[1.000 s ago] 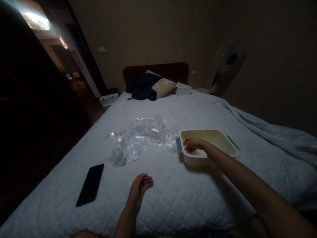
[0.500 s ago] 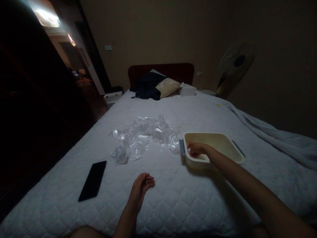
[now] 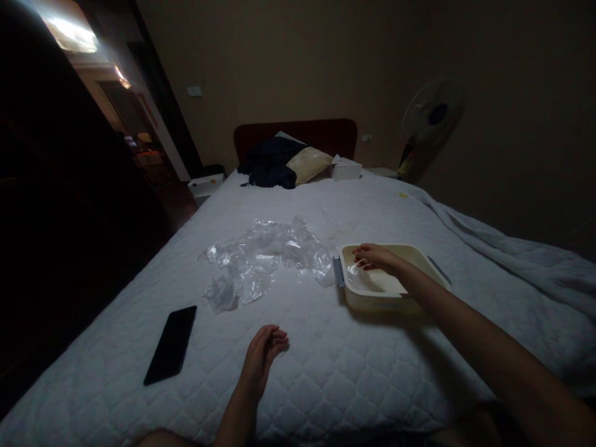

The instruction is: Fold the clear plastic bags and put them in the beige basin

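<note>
My right hand [image 3: 372, 257] is raised inside the cream plastic bin [image 3: 379, 302], close to its far left corner. Its fingers pinch a clear plastic bag [image 3: 357, 274], thin and see-through, that hangs down into the bin; its outline is faint. My left hand [image 3: 266, 349] rests on the white quilted bed, holding nothing, with fingers relaxed and slightly apart. Crumpled clear plastic bags [image 3: 261, 257] lie in a loose spread left of the bin. A black smartphone [image 3: 171, 345] lies flat to the left of my left hand.
The bin has grey side clips [image 3: 338, 272]. Toward the headboard [image 3: 326, 129] are dark clothing [image 3: 274, 162], a beige pillow [image 3: 310, 164] and a white box [image 3: 346, 169]. A standing fan [image 3: 433, 118] is at the right, near a bunched sheet [image 3: 484, 239].
My right hand has risen from low in the bin to about rim height, lifting the clear plastic bag. My left hand stays on the bed. The view has shifted slightly.
</note>
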Available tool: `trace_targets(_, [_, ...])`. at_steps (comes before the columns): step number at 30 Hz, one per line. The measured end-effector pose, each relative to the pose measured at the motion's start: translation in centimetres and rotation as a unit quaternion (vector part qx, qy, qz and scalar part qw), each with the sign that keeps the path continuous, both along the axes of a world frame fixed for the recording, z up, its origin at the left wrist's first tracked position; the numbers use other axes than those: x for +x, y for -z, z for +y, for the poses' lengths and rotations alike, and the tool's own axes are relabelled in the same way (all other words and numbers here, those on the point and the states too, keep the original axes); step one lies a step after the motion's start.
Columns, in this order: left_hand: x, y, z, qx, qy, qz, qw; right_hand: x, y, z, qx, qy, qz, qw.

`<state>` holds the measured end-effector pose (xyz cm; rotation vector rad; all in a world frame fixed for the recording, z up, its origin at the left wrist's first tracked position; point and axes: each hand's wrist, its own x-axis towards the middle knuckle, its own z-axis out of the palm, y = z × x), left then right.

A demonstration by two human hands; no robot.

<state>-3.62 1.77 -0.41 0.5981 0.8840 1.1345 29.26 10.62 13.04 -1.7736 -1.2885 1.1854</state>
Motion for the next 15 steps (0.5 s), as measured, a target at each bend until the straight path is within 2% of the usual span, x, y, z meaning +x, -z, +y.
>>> trace_targets(2, [0.0, 0.1, 0.0, -0.001, 0.002, 0.0, 1.0, -0.9, -0.5, -0.2, 0.056, 0.018, -0.018, 0.998])
trace_targets(4, [-0.1, 0.4, 0.1, 0.001, -0.002, -0.001, 1.0, -2.6, -0.7, -0.6, 0.148, 0.005, -0.057, 0.987])
trace_targets(6, [-0.1, 0.7, 0.2, 0.006, -0.007, -0.003, 1.0, -4.7, -0.5, -1.2, 0.252, -0.038, -0.121, 0.959])
trace_targets(8, [0.0, 0.9, 0.1, 0.011, -0.009, -0.005, 1.0, -7.1, 0.1, -1.8, 0.309, -0.09, -0.183, 0.929])
trace_targets(11, [0.2, 0.7, 0.1, 0.014, -0.012, -0.006, 1.0, -10.4, 1.9, -2.2, 0.331, -0.162, -0.251, 0.895])
trace_targets(13, [0.3, 0.5, 0.0, 0.011, -0.018, -0.005, 1.0, -12.1, 3.6, -2.1, 0.296, -0.187, -0.291, 0.89])
trace_targets(15, [0.4, 0.4, 0.0, 0.009, -0.017, -0.007, 1.0, -13.3, 5.3, -1.8, 0.227, -0.154, -0.331, 0.903])
